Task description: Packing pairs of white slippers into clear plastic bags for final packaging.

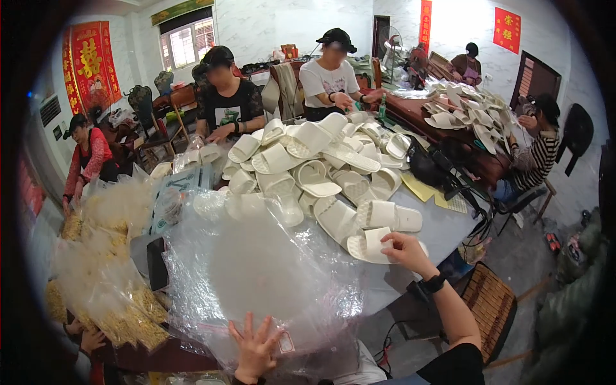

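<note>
My left hand [255,348] lies with fingers spread on the lower edge of a large stack of clear plastic bags [247,276]. To the right, my right hand [410,254] is closed at the strap of a white slipper [369,244], thumb and fingers pinched against it. This slipper rests at the near right edge of a big heap of white slippers [314,176]. Another white slipper [401,218] sits just beyond it. The bags partly cover the slippers at the heap's near left side.
Clear bags of small yellow pieces [115,301] crowd the left. A dark phone-like slab [157,263] lies beside my bag stack. Several co-workers sit around, one in a white shirt [328,83] across the table. A wicker-backed chair [484,308] stands right; a second slipper heap [468,109] is farther off.
</note>
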`<action>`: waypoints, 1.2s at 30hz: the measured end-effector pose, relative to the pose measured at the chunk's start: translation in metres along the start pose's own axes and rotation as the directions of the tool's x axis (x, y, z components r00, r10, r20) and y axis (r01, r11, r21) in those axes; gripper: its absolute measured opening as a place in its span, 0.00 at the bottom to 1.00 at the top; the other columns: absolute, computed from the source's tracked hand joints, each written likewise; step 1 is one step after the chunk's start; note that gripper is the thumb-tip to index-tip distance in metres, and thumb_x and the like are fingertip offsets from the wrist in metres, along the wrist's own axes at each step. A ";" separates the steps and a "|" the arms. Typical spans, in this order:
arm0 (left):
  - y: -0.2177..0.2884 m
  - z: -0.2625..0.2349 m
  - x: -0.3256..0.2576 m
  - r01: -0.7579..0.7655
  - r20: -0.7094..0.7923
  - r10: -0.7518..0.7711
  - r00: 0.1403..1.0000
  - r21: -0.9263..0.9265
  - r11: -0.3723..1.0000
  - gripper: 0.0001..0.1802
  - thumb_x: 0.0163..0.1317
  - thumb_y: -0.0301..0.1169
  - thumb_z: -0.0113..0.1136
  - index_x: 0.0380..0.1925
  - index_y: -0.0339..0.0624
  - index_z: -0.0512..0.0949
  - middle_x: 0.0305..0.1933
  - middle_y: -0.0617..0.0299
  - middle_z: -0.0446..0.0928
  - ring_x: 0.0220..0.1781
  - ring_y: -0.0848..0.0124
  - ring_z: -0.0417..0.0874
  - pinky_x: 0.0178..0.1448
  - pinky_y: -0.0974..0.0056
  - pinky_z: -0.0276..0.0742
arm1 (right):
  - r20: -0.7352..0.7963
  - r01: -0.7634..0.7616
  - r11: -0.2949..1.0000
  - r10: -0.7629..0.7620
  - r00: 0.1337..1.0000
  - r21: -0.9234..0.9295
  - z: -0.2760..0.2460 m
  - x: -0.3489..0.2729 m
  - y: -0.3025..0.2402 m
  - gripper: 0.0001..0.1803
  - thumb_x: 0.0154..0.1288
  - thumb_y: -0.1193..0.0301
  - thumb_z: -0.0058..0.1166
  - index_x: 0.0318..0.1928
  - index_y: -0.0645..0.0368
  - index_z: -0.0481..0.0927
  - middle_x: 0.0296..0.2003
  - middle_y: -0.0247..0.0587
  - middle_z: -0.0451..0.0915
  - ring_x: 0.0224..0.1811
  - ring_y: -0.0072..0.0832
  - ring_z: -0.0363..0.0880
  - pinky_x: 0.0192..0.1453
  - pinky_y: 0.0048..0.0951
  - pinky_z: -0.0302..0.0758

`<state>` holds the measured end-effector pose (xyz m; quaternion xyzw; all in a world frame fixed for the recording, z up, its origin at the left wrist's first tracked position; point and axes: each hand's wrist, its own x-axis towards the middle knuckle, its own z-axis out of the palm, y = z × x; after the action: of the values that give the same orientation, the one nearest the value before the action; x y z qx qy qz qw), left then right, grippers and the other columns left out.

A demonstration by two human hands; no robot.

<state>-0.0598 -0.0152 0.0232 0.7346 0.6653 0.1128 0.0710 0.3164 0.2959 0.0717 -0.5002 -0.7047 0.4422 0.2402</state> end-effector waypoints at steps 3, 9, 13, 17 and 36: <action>-0.005 0.000 0.008 -0.016 -0.076 0.016 0.997 -0.003 1.000 0.34 0.37 0.35 0.73 0.52 0.72 0.84 0.74 0.60 0.69 0.81 0.39 0.53 0.72 0.14 0.34 | 0.077 -0.033 0.982 0.019 0.997 0.184 0.006 0.003 -0.001 0.17 0.65 0.80 0.60 0.54 0.60 0.79 0.29 0.31 0.76 0.30 0.17 0.74 0.37 0.24 0.74; -0.011 -0.004 0.024 -0.041 -0.111 0.047 0.993 0.056 0.998 0.40 0.36 0.36 0.73 0.58 0.68 0.82 0.77 0.62 0.67 0.82 0.42 0.52 0.75 0.17 0.31 | -0.172 0.133 0.974 -0.165 0.971 -0.183 -0.041 0.047 0.036 0.19 0.60 0.84 0.57 0.49 0.51 0.85 0.46 0.45 0.84 0.48 0.32 0.84 0.53 0.31 0.79; -0.014 -0.006 0.040 -0.057 -0.063 0.057 0.996 -0.009 0.998 0.40 0.36 0.35 0.73 0.58 0.68 0.82 0.77 0.62 0.67 0.82 0.42 0.52 0.74 0.17 0.33 | 0.139 0.191 0.921 -0.152 0.979 -0.339 -0.054 0.056 0.058 0.14 0.50 0.84 0.59 0.36 0.55 0.89 0.69 0.50 0.71 0.71 0.45 0.70 0.70 0.36 0.69; -0.021 -0.009 0.069 -0.171 0.028 0.170 0.985 0.059 0.983 0.44 0.37 0.43 0.78 0.63 0.68 0.79 0.79 0.62 0.62 0.83 0.42 0.47 0.72 0.15 0.35 | 0.086 0.176 0.978 -0.166 0.982 -0.114 -0.056 0.051 0.075 0.26 0.53 0.91 0.53 0.51 0.60 0.87 0.70 0.42 0.70 0.72 0.38 0.67 0.71 0.30 0.66; 0.008 -0.009 0.196 -0.298 -0.137 0.271 0.953 -0.245 0.923 0.29 0.65 0.38 0.64 0.65 0.44 0.73 0.72 0.54 0.71 0.80 0.48 0.60 0.73 0.20 0.42 | -0.636 0.333 0.909 -0.106 0.764 0.249 -0.038 -0.085 -0.001 0.18 0.65 0.88 0.45 0.54 0.73 0.81 0.64 0.39 0.73 0.63 0.32 0.75 0.67 0.30 0.68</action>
<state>-0.0373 0.1786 0.0476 0.8008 0.5334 0.2459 0.1170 0.3785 0.2327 0.1005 -0.4775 -0.5544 0.3425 0.5893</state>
